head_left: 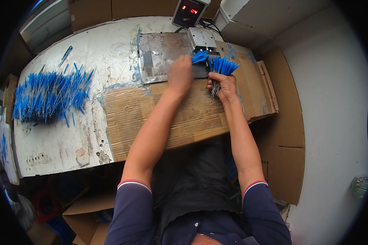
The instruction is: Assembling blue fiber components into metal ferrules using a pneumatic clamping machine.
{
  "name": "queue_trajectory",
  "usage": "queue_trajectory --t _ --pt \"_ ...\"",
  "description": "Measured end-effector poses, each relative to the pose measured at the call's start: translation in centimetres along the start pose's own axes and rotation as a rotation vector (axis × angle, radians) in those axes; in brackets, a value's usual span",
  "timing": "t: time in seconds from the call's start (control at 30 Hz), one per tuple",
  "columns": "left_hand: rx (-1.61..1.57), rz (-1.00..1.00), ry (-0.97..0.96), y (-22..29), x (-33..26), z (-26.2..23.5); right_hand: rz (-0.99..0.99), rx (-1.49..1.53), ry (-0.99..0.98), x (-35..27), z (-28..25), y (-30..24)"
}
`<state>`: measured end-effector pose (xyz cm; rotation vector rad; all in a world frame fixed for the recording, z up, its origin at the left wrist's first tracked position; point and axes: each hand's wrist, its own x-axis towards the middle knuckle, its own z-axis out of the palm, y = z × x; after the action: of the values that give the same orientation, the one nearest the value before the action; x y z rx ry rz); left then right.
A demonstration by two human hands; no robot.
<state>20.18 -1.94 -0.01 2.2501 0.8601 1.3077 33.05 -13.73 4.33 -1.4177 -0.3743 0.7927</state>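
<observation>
Blue-tipped wires (224, 65) fan from the gripping right hand (225, 85); a second blue cluster (200, 57) lies just right of the left hand (180, 74), whose hold is unclear. Feeding at the metal block (201, 38) beyond both seems underway, next calling for steady alignment.

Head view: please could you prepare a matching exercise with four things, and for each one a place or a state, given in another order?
1. Right hand
2. Blue pile
3. Display box
4. Cardboard sheet

A. Lit with red digits
B. Flat, on the near side of the white table
C. Gripping a blue-tipped bundle
D. Spread over the table's left part

Pairs: 1-C, 2-D, 3-A, 4-B
</observation>
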Motion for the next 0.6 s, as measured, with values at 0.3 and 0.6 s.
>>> queue_trajectory --t 0.3,0.6 --pt "0.132 0.131 -0.042 0.1 0.1 0.1 0.000 -0.006 0.035 -0.1 0.3 -0.1" --pt "-0.055 -0.070 0.093 0.3 0.2 -0.1 0.044 -0.128 0.029 -0.4 0.9 -0.8"
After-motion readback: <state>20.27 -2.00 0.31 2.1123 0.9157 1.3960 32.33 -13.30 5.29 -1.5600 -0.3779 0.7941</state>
